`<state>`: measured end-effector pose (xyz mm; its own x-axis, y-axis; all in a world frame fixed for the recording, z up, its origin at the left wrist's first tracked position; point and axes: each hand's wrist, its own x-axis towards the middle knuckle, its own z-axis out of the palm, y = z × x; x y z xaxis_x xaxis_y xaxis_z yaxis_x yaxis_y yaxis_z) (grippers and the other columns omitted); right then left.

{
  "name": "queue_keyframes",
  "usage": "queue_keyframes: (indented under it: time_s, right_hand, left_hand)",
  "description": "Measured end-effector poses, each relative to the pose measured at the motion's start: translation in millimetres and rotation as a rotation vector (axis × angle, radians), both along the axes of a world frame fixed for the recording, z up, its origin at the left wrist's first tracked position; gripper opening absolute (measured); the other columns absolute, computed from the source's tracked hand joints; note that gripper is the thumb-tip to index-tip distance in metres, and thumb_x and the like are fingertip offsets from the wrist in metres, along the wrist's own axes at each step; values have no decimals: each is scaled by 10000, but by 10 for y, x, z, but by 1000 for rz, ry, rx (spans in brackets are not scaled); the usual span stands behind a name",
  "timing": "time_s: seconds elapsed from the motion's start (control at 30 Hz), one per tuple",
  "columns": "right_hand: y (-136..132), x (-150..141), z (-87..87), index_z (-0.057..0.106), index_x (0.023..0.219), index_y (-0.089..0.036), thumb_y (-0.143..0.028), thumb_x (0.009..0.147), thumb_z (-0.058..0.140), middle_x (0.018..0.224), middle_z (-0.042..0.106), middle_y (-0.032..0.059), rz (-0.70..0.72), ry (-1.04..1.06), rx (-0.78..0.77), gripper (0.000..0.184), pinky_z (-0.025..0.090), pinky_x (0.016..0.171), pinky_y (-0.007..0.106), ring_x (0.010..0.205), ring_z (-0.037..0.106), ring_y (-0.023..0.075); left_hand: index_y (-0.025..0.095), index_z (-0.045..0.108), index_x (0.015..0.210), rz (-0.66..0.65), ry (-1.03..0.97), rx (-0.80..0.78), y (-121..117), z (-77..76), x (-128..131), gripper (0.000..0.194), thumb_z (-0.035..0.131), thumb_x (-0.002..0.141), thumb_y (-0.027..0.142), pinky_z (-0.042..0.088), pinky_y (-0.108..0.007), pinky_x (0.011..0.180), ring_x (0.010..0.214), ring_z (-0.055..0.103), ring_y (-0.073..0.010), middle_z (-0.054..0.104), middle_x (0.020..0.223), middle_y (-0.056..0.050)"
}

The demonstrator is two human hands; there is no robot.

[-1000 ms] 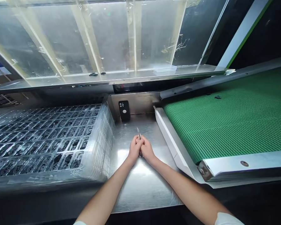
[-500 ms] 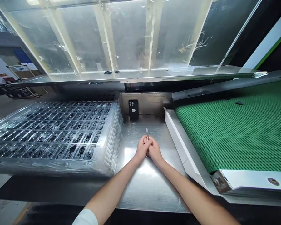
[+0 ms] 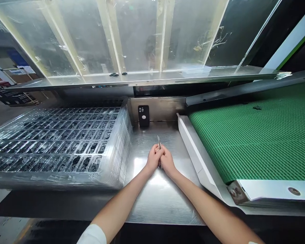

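Observation:
My left hand (image 3: 153, 158) and my right hand (image 3: 167, 161) rest together on the steel table (image 3: 155, 196), fingers curled and touching each other. Both are closed around metal tweezers (image 3: 159, 143), whose tips stick out away from me above the fingers. A stack of clear plastic trays (image 3: 58, 145) holding several small black parts sits just left of my hands. A green mesh conveyor belt (image 3: 251, 142) runs on the right, with its white side rail (image 3: 193, 152) close to my right hand.
A black phone (image 3: 143, 116) leans upright against the steel back wall behind my hands. Above it runs a metal shelf (image 3: 152, 79) with clear panels behind. The table's front edge is near my forearms.
My hands stay clasped on the tweezers. The view has shifted, so the trays and belt sit a little differently in the picture.

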<state>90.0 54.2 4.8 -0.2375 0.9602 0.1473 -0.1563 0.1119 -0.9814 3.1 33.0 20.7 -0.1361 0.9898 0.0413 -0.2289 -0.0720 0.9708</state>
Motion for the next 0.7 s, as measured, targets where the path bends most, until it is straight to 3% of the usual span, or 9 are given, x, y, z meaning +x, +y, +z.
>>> queue_keyframes:
  time_s: [0.4, 0.7]
  right_hand:
    - [5, -8, -30, 535, 836, -234, -539, 875, 668, 691, 493, -28, -5, 8, 26, 335, 352, 476, 252, 544, 430, 153]
    - [24, -10, -70, 547, 845, -234, -578, 895, 686, 694, 497, -21, -5, 12, 36, 375, 400, 529, 251, 632, 497, 185]
  left_hand:
    - [183, 674, 1029, 6, -3, -1, 5, -7, 12, 438, 762, 766, 523, 478, -255, 694, 791, 591, -187, 624, 846, -27]
    - [177, 680, 1038, 10, 8, -5, 7, 4, 14, 451, 757, 761, 523, 453, -249, 670, 761, 568, -175, 625, 850, -29]
